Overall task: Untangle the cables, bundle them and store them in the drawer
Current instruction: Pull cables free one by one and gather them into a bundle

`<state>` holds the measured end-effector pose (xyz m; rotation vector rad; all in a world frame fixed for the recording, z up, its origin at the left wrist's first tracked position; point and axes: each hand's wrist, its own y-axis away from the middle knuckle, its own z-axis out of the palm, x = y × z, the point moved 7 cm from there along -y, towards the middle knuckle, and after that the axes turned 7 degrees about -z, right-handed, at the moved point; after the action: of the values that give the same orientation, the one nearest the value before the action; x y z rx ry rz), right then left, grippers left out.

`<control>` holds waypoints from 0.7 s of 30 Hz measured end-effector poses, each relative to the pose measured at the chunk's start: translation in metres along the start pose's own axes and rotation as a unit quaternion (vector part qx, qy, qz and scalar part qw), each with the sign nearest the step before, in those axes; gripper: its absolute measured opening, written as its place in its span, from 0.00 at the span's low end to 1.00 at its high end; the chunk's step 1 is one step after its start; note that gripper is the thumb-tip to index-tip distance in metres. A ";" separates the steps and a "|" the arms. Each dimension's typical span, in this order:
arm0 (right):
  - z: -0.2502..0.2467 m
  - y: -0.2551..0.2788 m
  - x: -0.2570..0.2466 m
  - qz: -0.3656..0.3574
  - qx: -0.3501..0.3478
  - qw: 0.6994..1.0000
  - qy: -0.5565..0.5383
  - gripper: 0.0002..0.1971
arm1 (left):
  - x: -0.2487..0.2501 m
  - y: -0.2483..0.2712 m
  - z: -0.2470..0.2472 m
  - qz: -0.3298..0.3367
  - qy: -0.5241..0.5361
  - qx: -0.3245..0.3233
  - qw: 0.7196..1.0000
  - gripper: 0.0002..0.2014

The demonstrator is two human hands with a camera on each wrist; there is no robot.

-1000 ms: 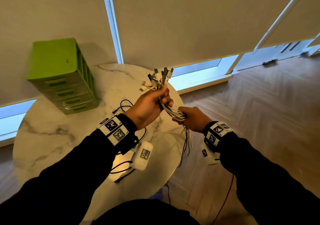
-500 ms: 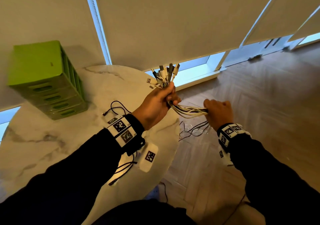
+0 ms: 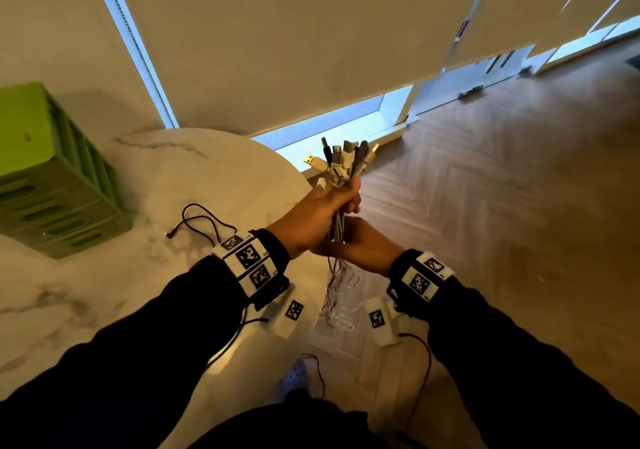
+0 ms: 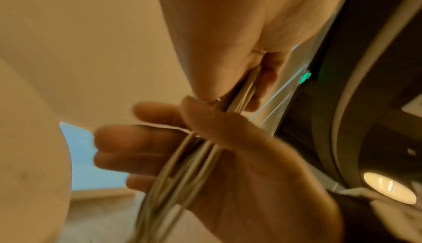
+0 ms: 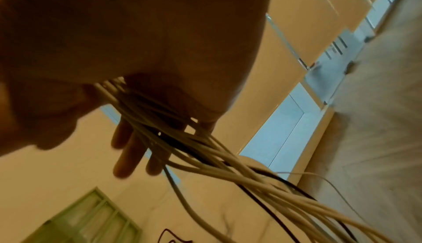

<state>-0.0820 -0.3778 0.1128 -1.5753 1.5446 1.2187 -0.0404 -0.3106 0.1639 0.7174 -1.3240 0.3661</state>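
Since half a second ago the right hand (image 3: pixel 360 246) has come back in from the side, where it had drawn the strands out level, and now sits directly beneath the left hand (image 3: pixel 322 214), almost touching it. Both hands are out past the edge of the marble worktop (image 3: pixel 207 178), over the wood floor (image 3: pixel 502 223). The left hand is clenched round the cables (image 3: pixel 341 206) just below their plugs (image 3: pixel 346 161), which fan upward and away from the person; held so, the ends stay level while the rest hangs. In the left wrist view the right hand's thumb lies over the strands and its fingers (image 4: pixel 137 138) reach nearly straight behind them, so it looks to be cradling them loosely rather than gripping hard, probably for another combing stroke down the length. The bundle's long axis runs close to upright, plugs uppermost, and below the right hand the tails (image 3: pixel 337 296) drop in loose loops toward the floor, so the lower part is not yet gathered. One thin dark cable (image 3: pixel 201 220) lies apart on the worktop, near the green drawer unit (image 3: pixel 52 185), whose drawers appear closed; bundling and storing remain ahead.
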 end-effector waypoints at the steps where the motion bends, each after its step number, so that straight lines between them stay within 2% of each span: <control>1: -0.004 0.000 -0.007 -0.017 0.037 0.998 -0.038 0.10 | 0.002 0.000 -0.004 0.002 -0.065 0.019 0.998 0.19; 3: -0.013 0.001 -0.017 -0.045 0.097 0.990 -0.090 0.11 | 0.008 0.001 -0.008 0.035 -0.129 0.037 0.990 0.15; 5: -0.015 0.001 -0.023 -0.054 0.110 0.988 -0.096 0.11 | 0.010 -0.002 -0.008 0.058 -0.140 0.034 0.988 0.09; 6: -0.013 0.001 -0.023 -0.046 0.108 0.989 -0.094 0.10 | 0.008 -0.005 -0.007 0.044 -0.123 0.031 0.991 0.09; 9: -0.013 0.006 -0.015 0.007 0.103 0.988 -0.111 0.10 | -0.012 -0.023 -0.009 -0.052 -0.025 0.007 0.998 0.12; 12: -0.015 0.013 -0.013 0.011 0.069 0.995 -0.074 0.14 | -0.028 -0.031 -0.004 -0.157 0.126 -0.045 0.978 0.11; 14: -0.019 0.017 -0.014 0.005 0.053 0.998 -0.039 0.12 | -0.030 -0.035 0.005 -0.172 0.166 -0.076 0.968 0.14; 16: -0.028 0.021 -0.013 0.022 0.062 0.998 -0.023 0.12 | -0.030 -0.041 0.012 -0.135 0.187 -0.088 0.969 0.18; 18: -0.041 0.025 -0.011 0.044 0.094 0.994 -0.043 0.16 | -0.038 -0.046 0.019 -0.089 0.180 -0.125 0.972 0.27; 20: -0.052 0.031 -0.010 0.053 0.133 0.983 -0.116 0.13 | -0.058 -0.047 0.032 -0.076 0.092 -0.183 0.976 0.37; 21: -0.055 0.034 -0.008 0.056 0.153 0.973 -0.165 0.11 | -0.073 -0.046 0.039 -0.090 0.003 -0.214 0.973 0.40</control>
<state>-0.1035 -0.4287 0.1474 -1.0435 1.5293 1.1665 -0.0577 -0.3597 0.0848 0.4660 -1.2653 -0.0662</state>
